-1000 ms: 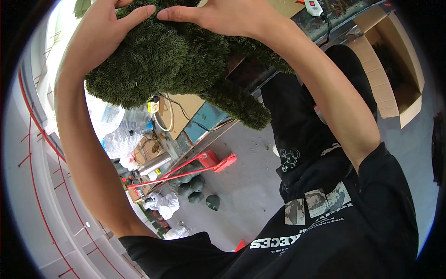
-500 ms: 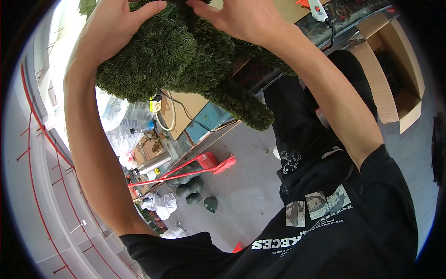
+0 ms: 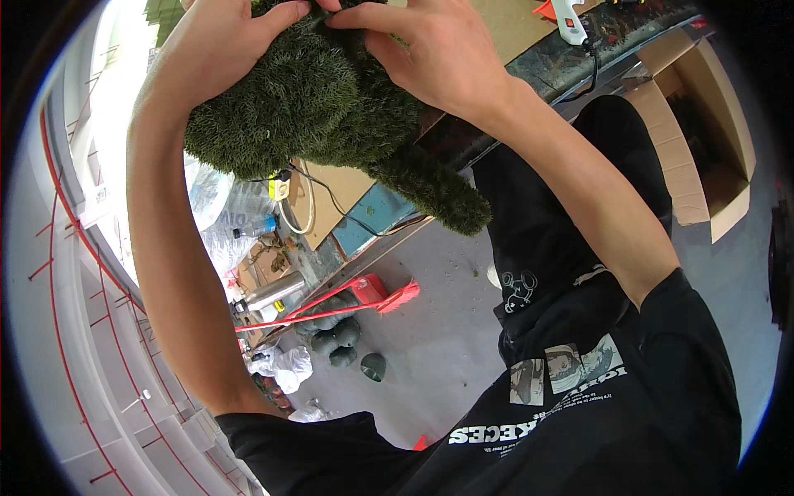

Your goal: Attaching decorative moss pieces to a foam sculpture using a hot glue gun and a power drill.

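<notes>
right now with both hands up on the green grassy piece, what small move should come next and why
Perhaps a gentle press with the thumbs of the left hand and right hand on the green grassy piece: the digits of both hands lie close together near its top, though the picture's upper edge hides part of the contact.

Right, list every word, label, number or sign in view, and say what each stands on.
I won't copy printed words out, but here is where they stand:
Black shirt: bold white lettering on the front, readable in part.
Black shirt again: thin white lines of text, too small to read.
Clear plastic bag: a few large bluish letters, faint and creased.
Small bottle: blue label, too small to read.
</notes>
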`<control>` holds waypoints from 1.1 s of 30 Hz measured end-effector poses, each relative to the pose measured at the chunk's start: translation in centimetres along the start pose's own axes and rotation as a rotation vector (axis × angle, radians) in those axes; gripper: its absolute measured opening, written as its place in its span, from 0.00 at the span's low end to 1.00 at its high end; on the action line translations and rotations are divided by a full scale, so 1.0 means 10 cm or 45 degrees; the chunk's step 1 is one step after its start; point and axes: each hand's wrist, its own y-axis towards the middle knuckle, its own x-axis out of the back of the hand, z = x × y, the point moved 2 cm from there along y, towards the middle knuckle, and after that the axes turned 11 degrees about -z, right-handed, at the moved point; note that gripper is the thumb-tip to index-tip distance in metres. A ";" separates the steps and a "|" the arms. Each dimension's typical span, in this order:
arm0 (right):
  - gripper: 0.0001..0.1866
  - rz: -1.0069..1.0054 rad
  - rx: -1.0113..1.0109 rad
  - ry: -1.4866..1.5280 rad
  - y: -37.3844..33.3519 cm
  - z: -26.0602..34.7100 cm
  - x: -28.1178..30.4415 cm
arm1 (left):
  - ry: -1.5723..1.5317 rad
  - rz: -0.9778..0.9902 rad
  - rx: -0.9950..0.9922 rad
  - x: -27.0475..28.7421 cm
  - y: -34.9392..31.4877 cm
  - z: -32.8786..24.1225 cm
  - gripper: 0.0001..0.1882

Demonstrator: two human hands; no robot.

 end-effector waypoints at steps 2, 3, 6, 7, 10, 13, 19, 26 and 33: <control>0.18 0.012 0.012 -0.033 -0.04 0.01 0.02 | 0.054 0.085 0.075 -0.03 0.08 0.11 0.10; 0.18 0.023 0.022 -0.064 -0.06 0.01 0.02 | 0.109 0.171 0.151 -0.06 0.10 0.16 0.11; 0.20 0.038 -0.016 -0.041 -0.12 0.01 0.02 | 0.072 0.184 0.142 -0.06 0.12 0.15 0.12; 0.20 0.038 -0.015 -0.041 -0.13 0.03 0.02 | 0.073 0.182 0.143 -0.08 0.10 0.20 0.12; 0.23 0.091 -0.047 -0.058 -0.16 0.06 0.03 | -0.026 0.098 -0.044 -0.10 0.05 0.22 0.12; 0.25 0.119 -0.075 -0.075 -0.19 0.09 0.04 | 0.070 0.072 0.045 -0.01 0.03 0.03 0.13; 0.26 0.177 -0.191 -0.066 -0.26 0.07 0.08 | 0.059 0.110 0.055 -0.06 0.07 -0.07 0.16; 0.22 0.098 -0.129 -0.017 -0.14 0.03 0.23 | -0.037 0.243 0.147 -0.03 0.13 0.16 0.17; 0.14 -0.229 -0.414 -0.581 -0.26 -0.85 0.95 | -0.009 0.193 0.165 0.06 0.06 -0.15 0.18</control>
